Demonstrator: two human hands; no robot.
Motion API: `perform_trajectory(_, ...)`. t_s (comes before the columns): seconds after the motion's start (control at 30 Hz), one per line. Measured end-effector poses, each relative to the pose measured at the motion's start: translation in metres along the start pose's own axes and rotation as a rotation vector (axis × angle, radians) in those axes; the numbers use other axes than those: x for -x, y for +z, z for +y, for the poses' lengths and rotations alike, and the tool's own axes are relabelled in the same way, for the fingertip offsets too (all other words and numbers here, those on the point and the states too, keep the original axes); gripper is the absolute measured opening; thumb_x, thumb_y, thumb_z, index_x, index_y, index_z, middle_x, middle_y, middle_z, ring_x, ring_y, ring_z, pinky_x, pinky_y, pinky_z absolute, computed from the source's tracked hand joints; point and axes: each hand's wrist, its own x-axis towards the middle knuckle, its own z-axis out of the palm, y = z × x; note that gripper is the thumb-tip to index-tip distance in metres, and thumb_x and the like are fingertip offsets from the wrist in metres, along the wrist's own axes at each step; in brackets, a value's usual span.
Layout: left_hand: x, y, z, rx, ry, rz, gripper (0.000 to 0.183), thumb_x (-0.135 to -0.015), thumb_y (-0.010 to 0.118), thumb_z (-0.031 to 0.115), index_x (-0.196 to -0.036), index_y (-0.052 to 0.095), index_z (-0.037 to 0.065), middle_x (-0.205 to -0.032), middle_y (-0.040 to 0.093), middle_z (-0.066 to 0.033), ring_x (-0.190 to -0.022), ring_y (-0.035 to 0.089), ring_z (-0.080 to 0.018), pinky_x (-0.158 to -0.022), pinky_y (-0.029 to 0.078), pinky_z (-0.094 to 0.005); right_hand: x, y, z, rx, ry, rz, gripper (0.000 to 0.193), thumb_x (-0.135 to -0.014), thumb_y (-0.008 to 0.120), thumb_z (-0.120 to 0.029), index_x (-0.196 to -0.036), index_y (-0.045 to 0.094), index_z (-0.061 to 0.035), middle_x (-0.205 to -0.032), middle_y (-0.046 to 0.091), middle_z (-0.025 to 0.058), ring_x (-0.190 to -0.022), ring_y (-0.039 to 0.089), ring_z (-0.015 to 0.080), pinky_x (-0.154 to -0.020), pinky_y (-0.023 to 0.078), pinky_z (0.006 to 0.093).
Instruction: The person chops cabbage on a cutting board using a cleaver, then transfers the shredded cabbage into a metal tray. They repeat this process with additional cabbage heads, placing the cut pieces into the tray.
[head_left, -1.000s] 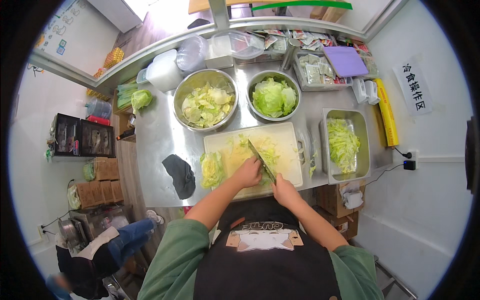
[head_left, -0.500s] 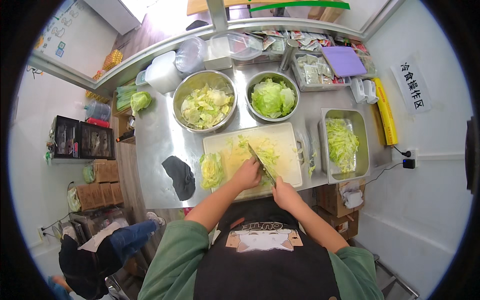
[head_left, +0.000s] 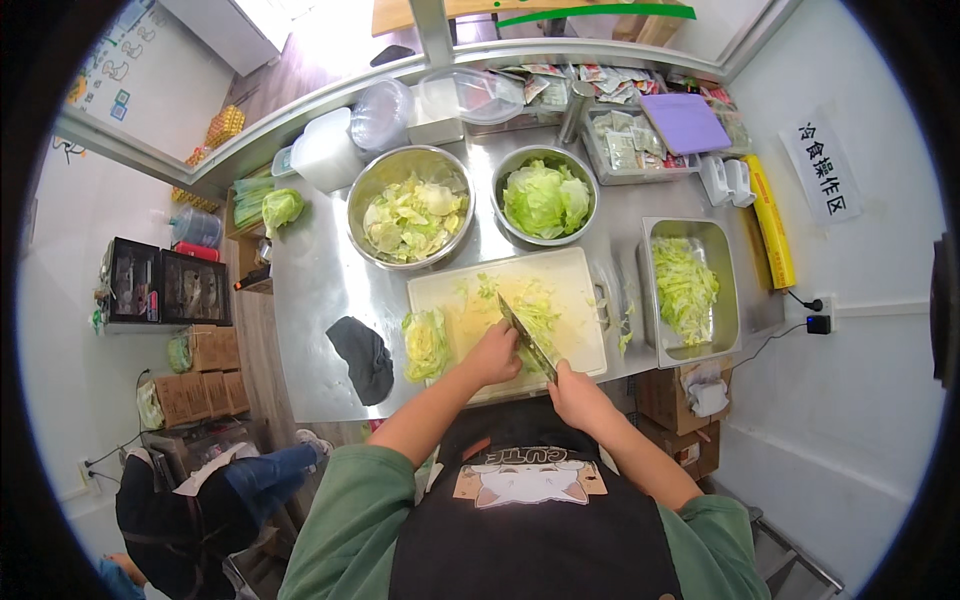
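Observation:
My right hand (head_left: 578,392) is closed round the handle of a kitchen knife (head_left: 526,335), whose blade slants up and left across a white cutting board (head_left: 580,275). My left hand (head_left: 496,354) lies just left of the blade with its fingers curled down on lettuce, mostly hidden beneath it. Shredded lettuce (head_left: 540,311) is scattered over the board around the blade. At the board's left edge sits a cut lettuce piece (head_left: 426,345), apart from my left hand.
Behind the board stand a steel bowl of torn leaves (head_left: 358,232) and another of whole lettuce leaves (head_left: 503,222). To the right is a steel pan (head_left: 733,300) of shredded lettuce. A black cloth (head_left: 361,358) lies left. A person (head_left: 185,520) is at the lower left.
The knife and both hands have shifted only slightly at the board. At the lower left, the other person has moved a little.

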Motion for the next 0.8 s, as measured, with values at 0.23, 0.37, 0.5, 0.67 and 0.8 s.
perform_trajectory(0.23, 0.002, -0.01, 0.013, 0.052, 0.045, 0.069, 0.021, -0.064, 0.055, 0.008, -0.08, 0.053, -0.005, -0.085, 0.049, -0.0262, -0.081, 0.048, -0.0425, -0.073, 0.042, -0.0481, -0.044, 0.053, 0.033, -0.008, -0.058, 0.131, 0.024, -0.089, 0.051, -0.017, -0.095, 0.043, 0.0038, -0.079, 0.059, 0.0322, -0.078, 0.057, 0.0486, -0.071, 0.045, 0.0538)
perform_trajectory(0.37, 0.002, -0.005, 0.007, 0.017, 0.043, 0.053, 0.019, -0.065, 0.056, 0.008, -0.078, 0.052, -0.005, -0.084, 0.05, -0.0262, -0.08, 0.048, -0.0423, -0.071, 0.041, -0.0486, -0.024, 0.001, -0.002, 0.02, -0.011, 0.021, 0.025, -0.088, 0.052, -0.018, -0.096, 0.043, 0.004, -0.08, 0.059, 0.0321, -0.079, 0.058, 0.048, -0.071, 0.045, 0.0534)
perform_trajectory(0.5, 0.001, 0.001, -0.002, -0.022, 0.028, 0.014, 0.018, -0.064, 0.058, 0.007, -0.078, 0.054, -0.003, -0.087, 0.05, -0.0237, -0.082, 0.05, -0.0406, -0.072, 0.044, -0.0461, -0.009, -0.005, -0.002, -0.004, 0.024, -0.035, 0.026, -0.088, 0.052, -0.018, -0.096, 0.042, 0.0042, -0.08, 0.059, 0.0334, -0.08, 0.057, 0.0489, -0.071, 0.045, 0.0541)
perform_trajectory(0.67, 0.001, 0.003, 0.001, 0.018, 0.066, 0.094, 0.016, -0.064, 0.059, 0.007, -0.077, 0.055, -0.002, -0.088, 0.051, -0.0224, -0.082, 0.052, -0.0403, -0.072, 0.046, -0.0446, -0.031, 0.048, 0.023, -0.037, 0.017, 0.084, 0.026, -0.088, 0.053, -0.018, -0.096, 0.041, 0.0036, -0.079, 0.058, 0.0328, -0.078, 0.056, 0.0494, -0.069, 0.044, 0.0544)
perform_trajectory(0.8, 0.001, 0.0, 0.0, 0.007, 0.063, 0.087, 0.015, -0.064, 0.059, 0.006, -0.076, 0.055, -0.001, -0.087, 0.051, -0.0221, -0.081, 0.052, -0.04, -0.071, 0.046, -0.0444, -0.048, 0.047, 0.024, -0.031, -0.02, 0.099, 0.025, -0.088, 0.054, -0.017, -0.095, 0.04, 0.0032, -0.076, 0.058, 0.0315, -0.076, 0.056, 0.0492, -0.067, 0.044, 0.0534)
